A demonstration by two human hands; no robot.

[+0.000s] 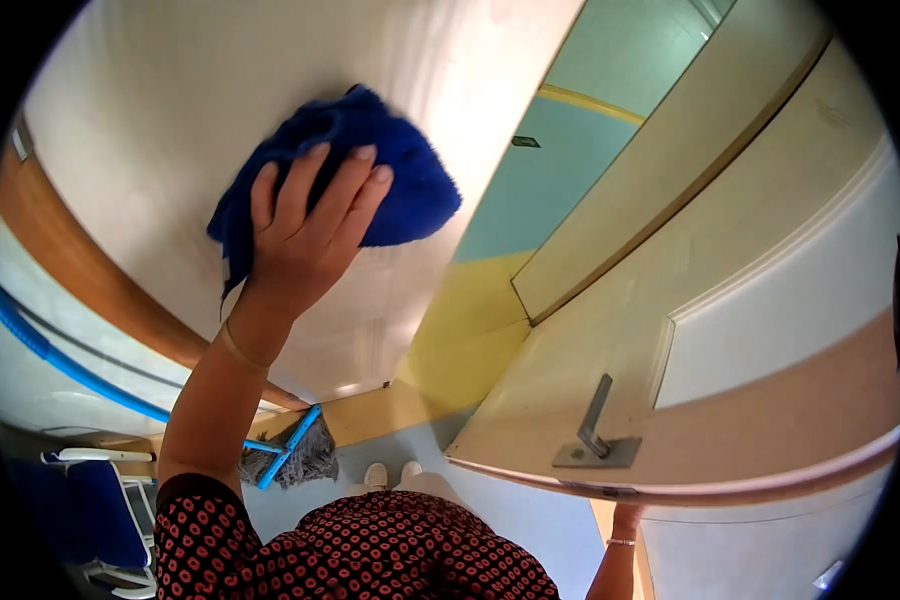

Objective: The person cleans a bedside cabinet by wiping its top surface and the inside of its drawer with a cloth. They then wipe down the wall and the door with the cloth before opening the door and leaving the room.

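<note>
A dark blue cloth [410, 195] lies pressed against a pale flat panel [120, 60] in the upper left. My left hand [310, 215] is on the cloth, its fingers spread over it and slightly bent. At the lower right my right hand [627, 520] is at the edge of an open door [730, 440] with a metal lever handle [598, 440]; its fingers are hidden behind the door.
A mop [290, 450] with a bright blue handle leans at the lower left. Beside it stands a dark blue chair [95, 510] with a white frame. Through the doorway, a green and yellow surface [480, 310] shows.
</note>
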